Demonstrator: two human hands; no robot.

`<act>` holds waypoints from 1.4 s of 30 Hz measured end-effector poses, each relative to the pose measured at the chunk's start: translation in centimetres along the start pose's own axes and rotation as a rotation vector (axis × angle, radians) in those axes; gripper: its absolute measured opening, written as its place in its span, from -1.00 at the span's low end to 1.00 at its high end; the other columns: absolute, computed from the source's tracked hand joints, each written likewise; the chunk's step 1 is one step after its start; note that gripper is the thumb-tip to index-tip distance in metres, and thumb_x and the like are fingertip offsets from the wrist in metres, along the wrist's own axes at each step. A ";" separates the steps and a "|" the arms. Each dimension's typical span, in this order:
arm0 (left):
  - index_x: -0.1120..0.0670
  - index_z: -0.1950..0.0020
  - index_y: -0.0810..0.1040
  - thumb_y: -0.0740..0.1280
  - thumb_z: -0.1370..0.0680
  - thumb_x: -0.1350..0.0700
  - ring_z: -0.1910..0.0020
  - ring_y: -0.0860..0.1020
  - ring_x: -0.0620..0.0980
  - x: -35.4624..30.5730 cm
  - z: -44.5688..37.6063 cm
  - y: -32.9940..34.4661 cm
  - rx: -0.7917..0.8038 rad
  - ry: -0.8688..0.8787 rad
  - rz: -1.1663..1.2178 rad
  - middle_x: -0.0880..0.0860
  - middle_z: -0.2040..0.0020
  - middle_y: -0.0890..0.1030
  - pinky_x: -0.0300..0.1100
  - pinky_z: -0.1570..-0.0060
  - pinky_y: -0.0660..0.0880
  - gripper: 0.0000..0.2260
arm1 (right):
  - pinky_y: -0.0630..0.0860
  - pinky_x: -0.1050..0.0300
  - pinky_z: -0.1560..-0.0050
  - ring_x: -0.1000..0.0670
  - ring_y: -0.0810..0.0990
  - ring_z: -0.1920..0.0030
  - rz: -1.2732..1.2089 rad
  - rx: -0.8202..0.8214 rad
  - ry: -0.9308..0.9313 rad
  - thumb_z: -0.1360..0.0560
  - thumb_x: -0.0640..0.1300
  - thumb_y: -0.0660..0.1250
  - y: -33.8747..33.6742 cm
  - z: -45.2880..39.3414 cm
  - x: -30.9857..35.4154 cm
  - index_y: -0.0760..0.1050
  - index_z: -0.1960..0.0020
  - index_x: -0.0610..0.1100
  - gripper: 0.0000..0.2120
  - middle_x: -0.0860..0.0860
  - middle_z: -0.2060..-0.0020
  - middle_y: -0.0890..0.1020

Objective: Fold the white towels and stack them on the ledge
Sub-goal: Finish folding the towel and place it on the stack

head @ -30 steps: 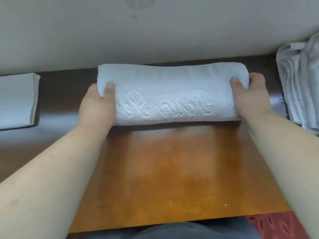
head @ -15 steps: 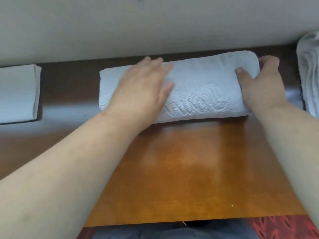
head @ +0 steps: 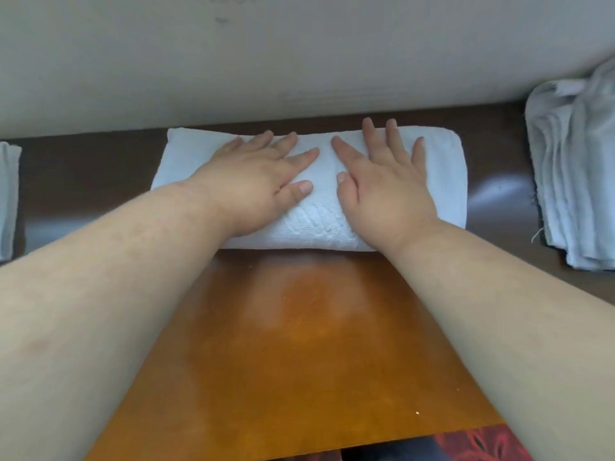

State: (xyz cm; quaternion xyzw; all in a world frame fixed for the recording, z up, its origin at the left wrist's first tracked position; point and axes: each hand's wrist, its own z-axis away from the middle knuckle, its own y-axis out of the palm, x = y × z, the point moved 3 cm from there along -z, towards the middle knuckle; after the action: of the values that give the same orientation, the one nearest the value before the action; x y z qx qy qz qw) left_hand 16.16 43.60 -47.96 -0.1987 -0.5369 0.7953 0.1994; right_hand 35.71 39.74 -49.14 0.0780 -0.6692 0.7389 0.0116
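A folded white towel [head: 446, 181] with raised lettering lies lengthwise on the dark ledge [head: 86, 181] against the wall. My left hand [head: 259, 181] rests flat on its left half, fingers spread. My right hand [head: 382, 184] lies flat on its right half, fingers spread too. The thumbs nearly meet at the towel's middle. Neither hand grips the cloth; both palms press on top. Much of the lettering is hidden under my hands.
A pile of unfolded white towels [head: 572, 181] sits at the right on the ledge. A folded towel [head: 8, 201] shows at the left edge. An orange-brown wooden tabletop [head: 299, 344] lies in front, the pale wall [head: 299, 61] behind.
Both hands let go of the towel's ends and moved onto its top. The left went first, then the right, and both now lie flat near the middle.
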 end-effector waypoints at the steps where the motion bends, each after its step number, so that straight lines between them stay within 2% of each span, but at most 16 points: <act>1: -0.30 -0.55 -0.10 -0.26 -0.49 -0.39 -0.56 0.00 0.03 0.2 -0.3 -0.2 0.009 0.004 -0.013 -0.08 -0.60 -0.03 0.10 -0.46 0.05 -0.39 | -0.19 -0.28 -0.50 -0.18 -0.08 -0.58 -0.004 0.006 0.016 -0.57 0.17 -0.13 0.1 -0.2 0.0 0.09 -0.55 0.17 -0.45 -0.07 -0.59 0.07; 6: -0.29 -0.55 -0.01 -0.28 -0.47 -0.43 -0.55 0.04 -0.01 1.5 -0.4 -1.1 0.031 0.039 0.052 -0.11 -0.60 0.03 0.05 -0.43 0.03 -0.34 | -0.06 -0.15 -0.53 -0.08 0.00 -0.58 -0.059 0.067 0.002 -0.51 0.35 -0.11 0.0 -1.1 -1.8 0.05 -0.58 0.09 -0.30 -0.02 -0.59 0.10; 9: -0.21 -0.53 0.18 -0.20 -0.55 -0.36 -0.48 0.25 0.10 4.0 0.1 -1.0 -0.114 -0.155 0.012 0.00 -0.52 0.30 0.08 -0.40 0.18 -0.40 | -0.06 -0.16 -0.52 -0.05 -0.02 -0.58 -0.018 0.072 0.037 -0.40 0.56 -0.17 -0.5 -1.1 -4.5 0.03 -0.58 0.08 -0.11 -0.02 -0.59 0.09; 12: -0.16 -0.28 0.43 -0.13 -0.53 -0.34 -0.22 0.46 0.22 5.9 -0.3 -0.6 -0.180 -0.340 0.057 0.11 -0.20 0.54 0.10 -0.20 0.39 -0.47 | -0.10 -0.24 -0.51 -0.05 -0.03 -0.58 0.006 0.026 0.080 -0.37 0.60 -0.24 -0.2 -0.7 -5.4 0.03 -0.58 0.08 -0.06 -0.03 -0.59 0.10; 15: -0.07 -0.08 0.49 -0.07 -0.54 -0.35 0.02 0.50 0.16 6.5 -1.8 -0.4 -0.155 -0.311 0.086 0.06 0.07 0.56 -0.03 0.05 0.41 -0.51 | -0.10 -0.24 -0.51 -0.06 -0.02 -0.58 -0.018 -0.012 0.087 -0.44 0.53 -0.29 0.1 -0.8 -5.1 0.04 -0.58 0.07 -0.14 -0.04 -0.58 0.12; 18: 0.02 0.12 0.46 -0.05 -0.58 -0.32 0.15 0.46 0.13 6.9 -3.0 -0.6 -0.124 -0.300 0.104 -0.01 0.25 0.51 -0.08 0.14 0.35 -0.51 | -0.10 -0.24 -0.52 -0.07 -0.01 -0.58 -0.029 -0.030 0.105 -0.51 0.43 -0.30 0.1 -0.7 -5.1 0.06 -0.58 0.07 -0.23 -0.03 -0.58 0.12; 21: 0.04 0.10 0.47 -0.02 -0.61 -0.27 0.12 0.46 0.15 6.3 -2.5 -1.0 -0.130 -0.315 0.092 0.06 0.16 0.53 -0.08 0.12 0.36 -0.54 | -0.11 -0.23 -0.53 -0.06 -0.02 -0.58 -0.027 -0.010 0.118 -0.58 0.32 -0.24 0.0 -0.6 -4.8 0.06 -0.59 0.06 -0.34 -0.04 -0.58 0.11; 23: 0.03 -0.04 0.51 0.05 -0.63 -0.21 0.00 0.47 0.20 5.3 -1.7 -2.3 -0.282 -0.279 0.063 0.13 -0.02 0.51 -0.04 0.05 0.42 -0.62 | -0.14 -0.24 -0.52 -0.06 -0.05 -0.58 -0.042 0.039 0.134 -0.60 0.26 -0.17 -0.5 -0.8 -4.5 0.07 -0.59 0.06 -0.39 -0.03 -0.59 0.09; 25: 0.01 -0.22 0.52 0.09 -0.64 -0.11 -0.12 0.47 0.22 3.2 -0.5 -4.2 -0.529 -0.145 0.107 0.16 -0.14 0.52 0.01 -0.05 0.46 -0.67 | -0.15 -0.26 -0.52 -0.06 -0.04 -0.58 -0.101 0.031 0.146 -0.61 0.19 -0.11 -1.3 -1.2 -3.7 0.13 -0.57 0.04 -0.43 -0.02 -0.58 0.12; 27: -0.05 -0.32 0.51 0.06 -0.63 -0.08 -0.19 0.49 0.16 0.5 1.1 -4.4 -0.612 0.015 0.184 0.09 -0.21 0.57 0.02 -0.14 0.44 -0.64 | -0.10 -0.30 -0.50 -0.07 0.02 -0.57 -0.155 -0.048 0.107 -0.60 0.12 -0.09 -1.7 -0.6 -2.1 0.22 -0.54 0.01 -0.45 -0.01 -0.56 0.20; 29: -0.09 -0.46 0.37 0.00 -0.64 -0.14 -0.39 0.37 0.09 -1.0 2.3 -1.9 -0.427 0.066 0.093 0.06 -0.41 0.45 0.11 -0.36 0.27 -0.57 | -0.10 -0.28 -0.51 -0.09 0.02 -0.57 -0.117 -0.060 0.082 -0.59 0.13 -0.10 -0.8 0.5 -0.9 0.18 -0.55 0.02 -0.44 -0.02 -0.56 0.18; 31: -0.15 -0.56 0.13 -0.08 -0.61 -0.27 -0.55 0.10 0.10 0.3 2.9 0.7 -0.198 -0.055 0.008 0.07 -0.57 0.17 0.15 -0.48 0.00 -0.46 | -0.13 -0.23 -0.52 -0.10 -0.03 -0.58 -0.056 -0.027 0.123 -0.57 0.26 -0.12 0.1 1.2 -1.2 0.09 -0.58 0.04 -0.37 -0.04 -0.58 0.10; 32: -0.18 -0.57 0.05 -0.11 -0.57 -0.34 -0.57 0.01 0.09 1.5 2.8 1.2 -0.152 -0.113 0.013 0.06 -0.60 0.08 0.13 -0.49 -0.08 -0.41 | -0.14 -0.21 -0.52 -0.09 -0.06 -0.58 -0.044 -0.018 0.155 -0.54 0.34 -0.13 0.3 1.2 -1.9 0.06 -0.58 0.05 -0.31 -0.04 -0.59 0.07; 34: -0.21 -0.57 -0.01 -0.20 -0.50 -0.43 -0.57 -0.04 0.07 3.2 1.9 1.2 -0.120 -0.156 0.037 0.04 -0.60 0.03 0.10 -0.49 -0.14 -0.33 | -0.09 -0.22 -0.51 -0.08 -0.08 -0.58 -0.050 -0.004 0.223 -0.47 0.47 -0.12 0.2 1.0 -4.0 0.03 -0.58 0.07 -0.20 -0.03 -0.60 0.02; 37: -0.23 -0.57 0.00 -0.27 -0.43 -0.44 -0.57 -0.03 0.06 3.8 1.2 0.7 -0.091 -0.128 0.064 0.03 -0.60 0.05 0.08 -0.49 -0.12 -0.27 | 0.03 -0.26 -0.51 -0.11 -0.03 -0.58 -0.168 0.009 0.327 -0.45 0.51 -0.11 0.2 1.7 -6.8 -0.04 -0.59 0.10 -0.17 0.01 -0.60 -0.05; 42: -0.24 -0.52 0.21 -0.11 -0.55 -0.32 -0.54 0.13 -0.05 5.8 1.8 0.5 -0.224 -0.076 0.186 -0.08 -0.56 0.22 -0.07 -0.46 0.01 -0.44 | 0.11 -0.18 -0.50 -0.11 0.08 -0.56 -0.242 -0.007 0.353 -0.45 0.51 -0.12 0.7 2.0 -7.8 -0.08 -0.58 0.11 -0.18 0.02 -0.60 -0.08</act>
State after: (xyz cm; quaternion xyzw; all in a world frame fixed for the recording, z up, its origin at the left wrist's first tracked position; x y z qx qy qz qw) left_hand 10.22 45.10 -48.43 -0.2383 -0.6086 0.7525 0.0809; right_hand 43.51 38.33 -50.62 0.0271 -0.6449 0.7322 0.2173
